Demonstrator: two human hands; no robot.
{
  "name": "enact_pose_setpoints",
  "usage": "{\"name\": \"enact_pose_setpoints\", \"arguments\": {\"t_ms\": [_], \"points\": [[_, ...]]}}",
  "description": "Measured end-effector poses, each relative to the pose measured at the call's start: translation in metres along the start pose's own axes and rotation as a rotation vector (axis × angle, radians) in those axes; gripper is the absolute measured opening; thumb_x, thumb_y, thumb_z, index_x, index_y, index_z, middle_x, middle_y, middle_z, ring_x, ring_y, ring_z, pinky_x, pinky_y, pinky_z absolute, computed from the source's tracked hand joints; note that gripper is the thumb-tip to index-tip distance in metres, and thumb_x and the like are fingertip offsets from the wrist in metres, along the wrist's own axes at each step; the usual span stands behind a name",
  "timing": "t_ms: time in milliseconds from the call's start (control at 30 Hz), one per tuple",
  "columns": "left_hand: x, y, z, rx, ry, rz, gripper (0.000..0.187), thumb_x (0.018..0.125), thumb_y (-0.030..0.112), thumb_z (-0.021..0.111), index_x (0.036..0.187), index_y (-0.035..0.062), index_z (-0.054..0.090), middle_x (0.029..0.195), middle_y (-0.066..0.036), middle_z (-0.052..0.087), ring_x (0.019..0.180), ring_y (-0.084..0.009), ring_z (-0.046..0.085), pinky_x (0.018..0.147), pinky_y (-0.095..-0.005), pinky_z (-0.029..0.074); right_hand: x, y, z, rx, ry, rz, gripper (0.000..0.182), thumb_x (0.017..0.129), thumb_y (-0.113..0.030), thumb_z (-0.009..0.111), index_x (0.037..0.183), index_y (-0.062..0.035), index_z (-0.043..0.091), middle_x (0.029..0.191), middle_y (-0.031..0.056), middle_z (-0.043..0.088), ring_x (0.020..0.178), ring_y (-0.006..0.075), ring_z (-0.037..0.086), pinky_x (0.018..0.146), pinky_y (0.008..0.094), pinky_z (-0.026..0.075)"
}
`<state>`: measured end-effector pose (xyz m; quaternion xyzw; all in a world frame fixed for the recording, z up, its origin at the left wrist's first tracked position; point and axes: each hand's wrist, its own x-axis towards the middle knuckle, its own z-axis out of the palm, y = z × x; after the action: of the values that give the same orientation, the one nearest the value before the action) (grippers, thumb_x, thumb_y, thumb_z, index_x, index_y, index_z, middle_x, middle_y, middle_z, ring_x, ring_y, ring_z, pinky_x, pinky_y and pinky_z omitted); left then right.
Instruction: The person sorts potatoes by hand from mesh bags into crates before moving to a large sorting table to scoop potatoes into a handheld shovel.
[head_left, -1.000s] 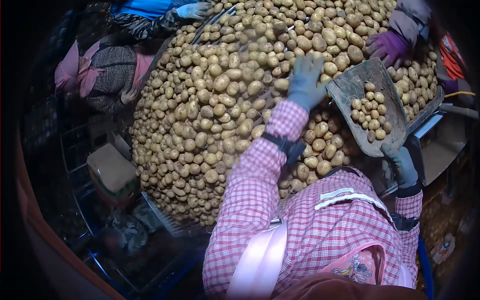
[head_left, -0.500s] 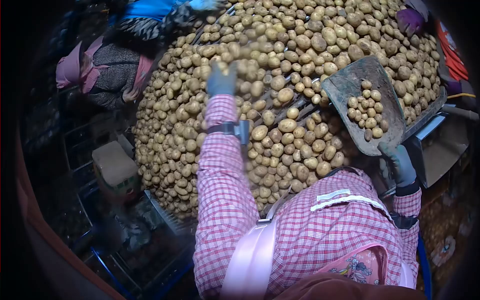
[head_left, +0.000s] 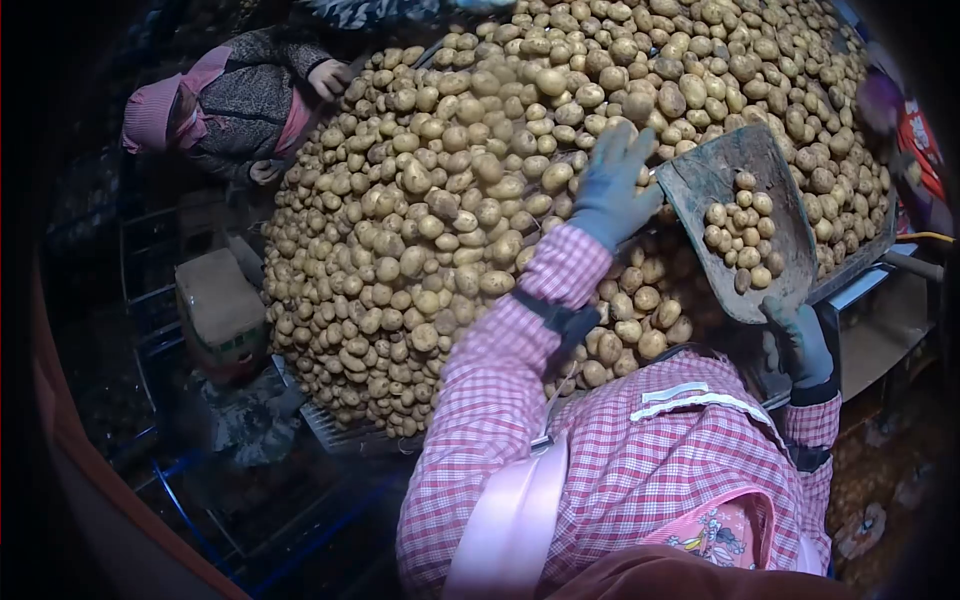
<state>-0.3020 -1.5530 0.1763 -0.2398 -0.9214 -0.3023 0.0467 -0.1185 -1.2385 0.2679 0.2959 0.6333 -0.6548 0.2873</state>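
Note:
Potatoes (head_left: 400,230) lie in a large heap across the view. My left hand (head_left: 613,192), in a grey-blue glove, rests on the heap left of the scoop, its fingers spread and stretched away from me. A potato shows between its fingers and thumb, but I see no grip on it. In my gloved right hand (head_left: 802,342) is the near end of a dirty grey scoop (head_left: 715,165); the handle is hidden. Several small potatoes (head_left: 742,232) sit inside the scoop, whose left edge is close to my left thumb.
A person in a pink hat (head_left: 155,115) stands at the heap's left side. Another person's purple glove (head_left: 880,100) is at the far right. A cardboard box (head_left: 222,310) stands at the left, and a metal ledge (head_left: 860,270) runs below the scoop's right side.
My left hand has swung right across the heap to beside the scoop. Potatoes on the left have shifted. My right hand keeps the scoop in nearly the same place.

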Motion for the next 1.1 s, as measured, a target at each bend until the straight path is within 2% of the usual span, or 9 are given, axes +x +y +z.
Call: {"name": "enact_pose_setpoints", "arguments": {"t_ms": [133,167,267,467,667,733,800,1000,1100], "points": [[-0.023,-0.039,-0.11,0.146,0.06,-0.389,0.046,0.084,0.026,0.085,0.119,-0.0007,0.07,0.122,-0.022,0.065,0.116,-0.0337,0.062,0.1,-0.0475,0.051,0.005,0.004,-0.005,0.019,-0.024,0.038,0.032,0.099,-0.036,0.071,0.102,-0.0041,0.068,0.06,0.004,0.064,0.04,0.0127,0.056,0.037,0.0233,0.04],[-0.036,-0.076,-0.127,0.395,0.184,-0.475,0.041,0.085,0.032,0.086,0.103,-0.0005,0.069,0.106,-0.019,0.068,0.092,-0.0394,0.068,0.076,-0.0498,0.058,0.004,0.002,-0.003,0.026,-0.031,0.041,0.031,0.099,-0.035,0.071,0.102,-0.0042,0.069,0.06,0.004,0.064,0.04,0.0127,0.056,0.037,0.0233,0.041],[-0.096,-0.173,-0.16,0.582,0.246,-0.682,0.073,0.096,0.052,0.071,0.15,0.0063,0.053,0.136,-0.028,0.06,0.119,-0.0432,0.064,0.101,-0.0502,0.054,0.003,0.001,-0.002,0.025,-0.04,0.052,0.031,0.099,-0.035,0.071,0.104,-0.0043,0.068,0.061,0.0039,0.064,0.039,0.0129,0.056,0.036,0.0234,0.041],[-0.061,-0.111,-0.124,0.333,-0.055,-0.985,0.091,0.099,0.067,0.059,0.168,0.015,0.028,0.158,-0.026,0.046,0.145,-0.0418,0.048,0.115,-0.0497,0.046,0.01,0.006,-0.002,0.079,-0.043,0.046,0.033,0.099,-0.035,0.072,0.11,-0.0049,0.066,0.061,0.0041,0.064,0.039,0.0134,0.055,0.035,0.024,0.041],[0.003,-0.054,-0.059,0.347,-0.256,-0.709,0.088,0.098,0.071,0.053,0.168,0.0227,0.032,0.17,-0.018,0.035,0.142,-0.0421,0.051,0.117,-0.0515,0.042,0.014,0.016,-0.001,0.103,-0.035,0.047,0.032,0.101,-0.036,0.07,0.108,-0.0055,0.068,0.061,0.0034,0.063,0.039,0.0136,0.054,0.035,0.0249,0.039],[0.021,-0.032,-0.033,0.206,-0.158,-0.777,0.091,0.095,0.071,0.058,0.167,0.0209,0.032,0.171,-0.018,0.028,0.146,-0.0406,0.047,0.125,-0.0534,0.031,0.009,0.007,0.001,0.063,-0.04,0.034,0.032,0.102,-0.037,0.07,0.107,-0.0055,0.068,0.061,0.003,0.063,0.039,0.0135,0.054,0.036,0.0249,0.039],[0.031,-0.005,-0.022,0.131,-0.27,-0.746,0.089,0.093,0.055,0.07,0.167,0.0202,0.034,0.174,-0.02,0.02,0.147,-0.0436,0.045,0.122,-0.0509,0.036,-0.002,0.001,0.007,0.053,0.001,0.011,0.031,0.103,-0.036,0.068,0.107,-0.0048,0.068,0.061,0.0035,0.062,0.04,0.0138,0.053,0.038,0.0258,0.039],[-0.049,0.035,-0.019,-0.018,-0.105,-0.215,0.095,0.085,0.038,0.082,0.163,0.0085,0.036,0.166,-0.023,0.034,0.149,-0.044,0.039,0.124,-0.0523,0.033,0.005,0.015,0.0,-0.038,0.017,-0.11,0.03,0.104,-0.033,0.066,0.107,-0.0042,0.069,0.062,0.0045,0.063,0.041,0.0143,0.053,0.039,0.0265,0.039],[-0.101,-0.019,-0.064,0.092,-0.053,-0.389,0.091,0.086,0.044,0.082,0.157,0.0038,0.041,0.161,-0.023,0.041,0.148,-0.0425,0.04,0.126,-0.0514,0.032,0.006,0.018,-0.003,-0.054,0.021,-0.095,0.029,0.103,-0.034,0.067,0.107,-0.0046,0.069,0.062,0.0043,0.063,0.041,0.0145,0.053,0.038,0.0262,0.039]]}}
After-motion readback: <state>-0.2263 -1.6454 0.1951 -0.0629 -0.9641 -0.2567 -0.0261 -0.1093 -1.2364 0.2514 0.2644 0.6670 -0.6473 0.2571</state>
